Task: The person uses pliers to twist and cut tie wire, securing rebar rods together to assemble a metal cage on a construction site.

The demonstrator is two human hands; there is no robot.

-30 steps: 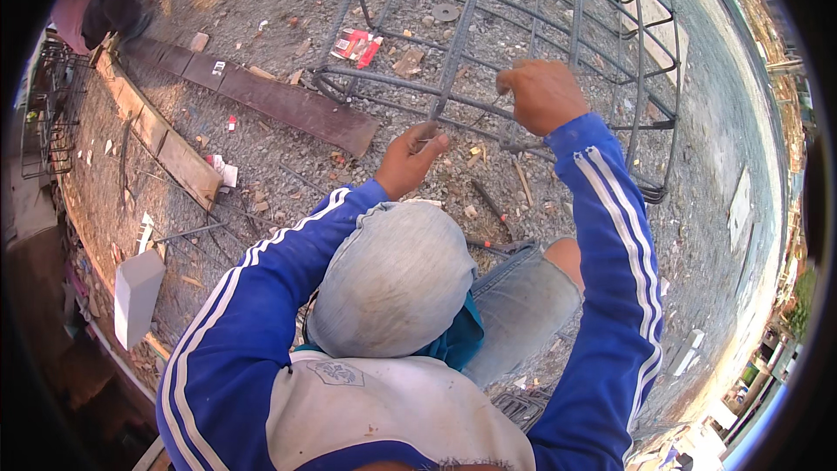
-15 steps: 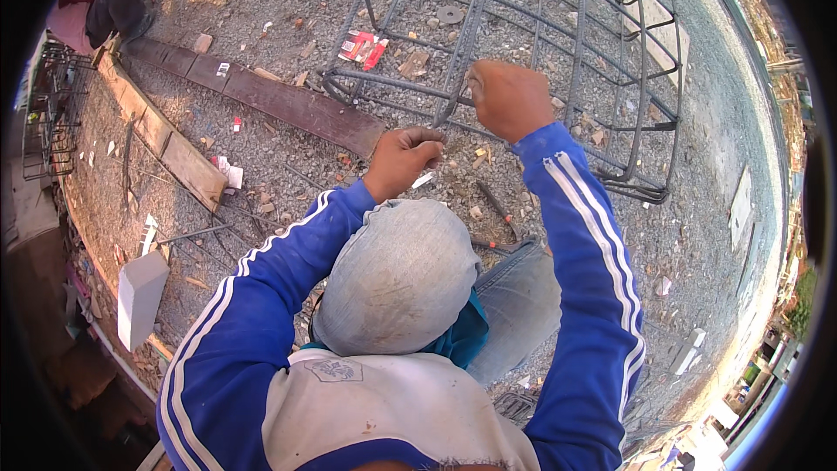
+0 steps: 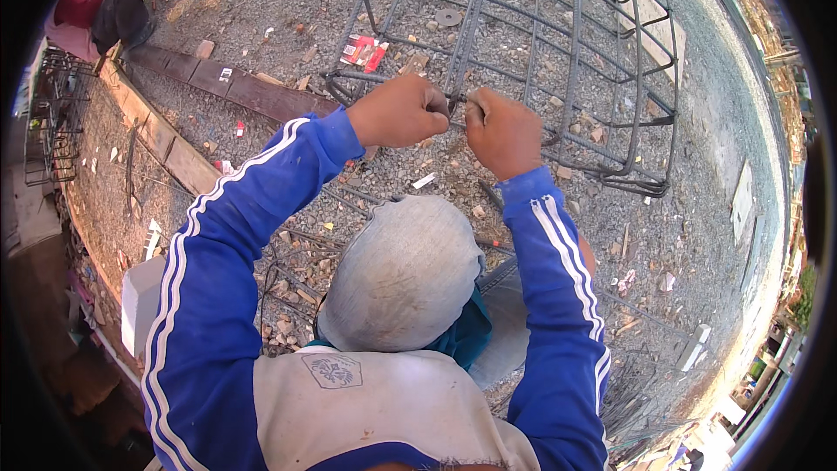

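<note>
A cage of steel rebar (image 3: pixel 573 61), long bars crossed by bent stirrups, lies on the gravel in front of me. Both my hands meet at its near left edge, where a stirrup crosses a lengthwise bar. My left hand (image 3: pixel 399 112) is closed, thumb and fingers pinched just left of that crossing. On the other side my right hand (image 3: pixel 504 133) is also closed, its fingertips pressed against the crossing. Whatever sits between the fingers is too small or hidden to make out. Beneath them, my bent knee in pale jeans (image 3: pixel 401 270) rises from the ground.
A dark brown plank (image 3: pixel 248 94) and a lighter board (image 3: pixel 144 113) stretch away at the left. A white block (image 3: pixel 139 301) stands near my left arm. Red packaging (image 3: pixel 364 52) lies under the cage. Another person (image 3: pixel 122 9) is at the far left.
My left hand has moved up and right onto the bar crossing. My right hand has come slightly down and left, so the two hands are now closer together.
</note>
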